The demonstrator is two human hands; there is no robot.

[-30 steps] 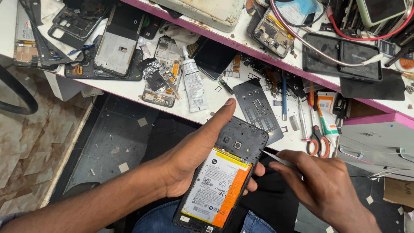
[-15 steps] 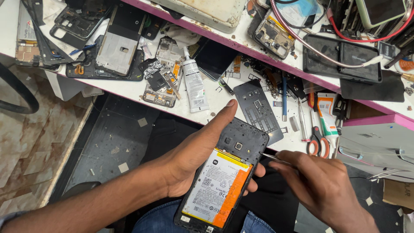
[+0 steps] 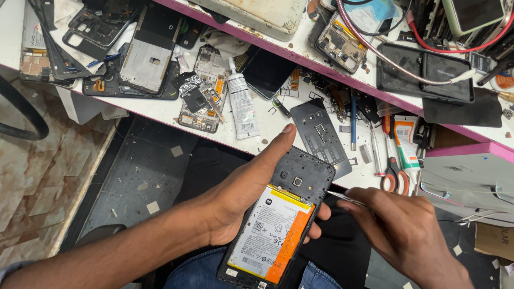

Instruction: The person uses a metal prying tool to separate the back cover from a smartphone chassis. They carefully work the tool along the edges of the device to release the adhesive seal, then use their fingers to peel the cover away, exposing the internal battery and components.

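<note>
**A:** What does the left hand (image 3: 243, 195) carry?

**B:** An opened phone (image 3: 278, 222), back cover off, held above the lap, just in front of the white surface (image 3: 160, 109). The fingers are clamped around the body, with the thumb stretched along its left edge. A white and orange battery (image 3: 272, 233) fills the lower part; the dark upper board shows a round camera opening.

**A:** And the right hand (image 3: 404, 235)?

**B:** Closed on thin metal tweezers (image 3: 345, 198), pinched between fingertips. The tips reach the phone's right edge, near the top of the battery.

**A:** What lies on the surface behind?

**B:** A grey tube of adhesive (image 3: 242, 104) lies beside a stripped circuit board (image 3: 201, 104). A dark perforated metal plate (image 3: 321, 136) sits just beyond the phone's top. Red-handled scissors (image 3: 395, 179) rest at the right, near an orange and white tube (image 3: 407, 142). Further left lies a phone frame with a silver plate (image 3: 142, 56).

**A:** Above that?

**B:** A pink-edged shelf (image 3: 300, 53) carrying more dismantled phones and a red cable (image 3: 460, 49).
</note>
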